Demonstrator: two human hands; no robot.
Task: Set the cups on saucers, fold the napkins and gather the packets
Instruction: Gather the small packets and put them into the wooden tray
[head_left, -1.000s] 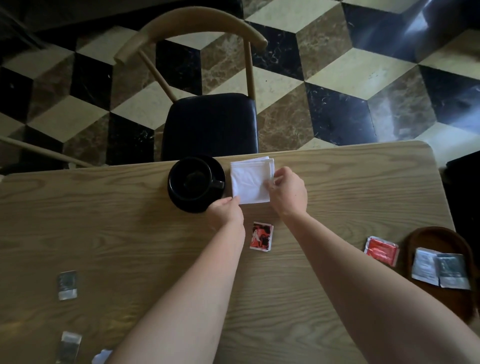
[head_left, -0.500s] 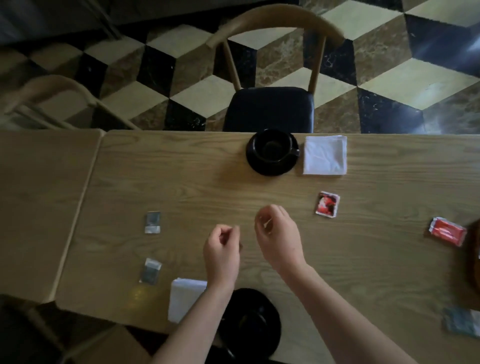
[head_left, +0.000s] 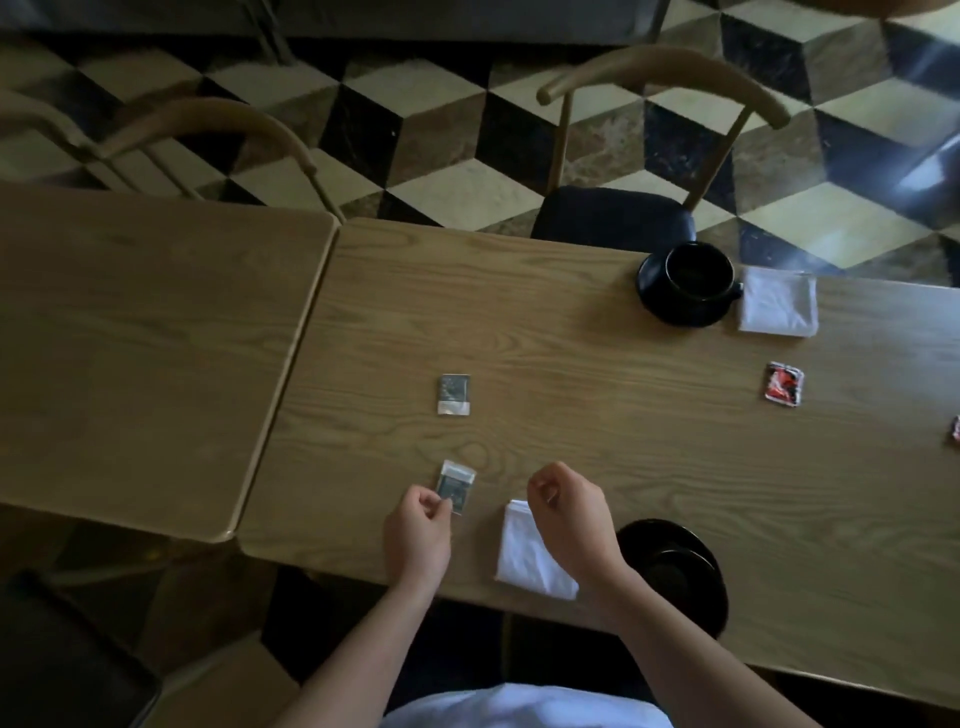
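White cloth lies nearest: a folded napkin (head_left: 530, 551) at the near edge of the table (head_left: 571, 405), with the near cup and saucer (head_left: 675, 566) just to its right. Half a second ago both hands hung loosely curled over bare wood. Now the left hand (head_left: 418, 535) has moved to the left and pinches the near corner of a grey packet (head_left: 456, 486) between thumb and fingertips; the packet seems still to rest on the wood. The right hand (head_left: 569, 514) hovers above the napkin, fingers curled and holding nothing.

I judge that the napkin work is finished and the gathering of packets has begun. A second grey packet (head_left: 455, 395) lies a little farther, untouched. Far on the right are a red packet (head_left: 783, 388) and, at the frame edge, another red one (head_left: 955, 429). Beyond them the far cup on its saucer (head_left: 691, 283) sits beside the far napkin (head_left: 777, 309), which is also folded.
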